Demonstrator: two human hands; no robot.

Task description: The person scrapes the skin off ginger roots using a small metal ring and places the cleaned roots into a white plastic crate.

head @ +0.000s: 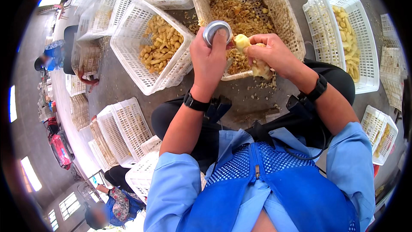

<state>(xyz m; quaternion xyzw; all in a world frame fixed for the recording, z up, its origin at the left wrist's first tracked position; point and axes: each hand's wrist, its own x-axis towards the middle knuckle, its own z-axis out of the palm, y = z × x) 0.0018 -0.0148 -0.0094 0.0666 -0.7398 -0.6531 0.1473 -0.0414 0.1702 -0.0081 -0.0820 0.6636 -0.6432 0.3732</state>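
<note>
My left hand [207, 59] grips a round, silver-coloured metal lid-like piece [218, 32], its thumb pressed on the flat face. In my right hand [273, 53] is a knobby ginger root [261, 69], pale yellow at its upper knob and browner at the lower end. The lid sits close to the root's pale knob; whether they touch cannot be made out. Both hands are above the near end of a stained plastic crate [297, 43], which holds wet brown peel scraps [238, 13].
At left, a white crate [128, 67] holds ginger pieces [161, 45]; another at right [367, 54] holds paler ones [347, 42]. Stacked crates [124, 130] stand lower left. Scraps litter the concrete floor [238, 93]. Two other people [53, 54] [122, 204] are at left.
</note>
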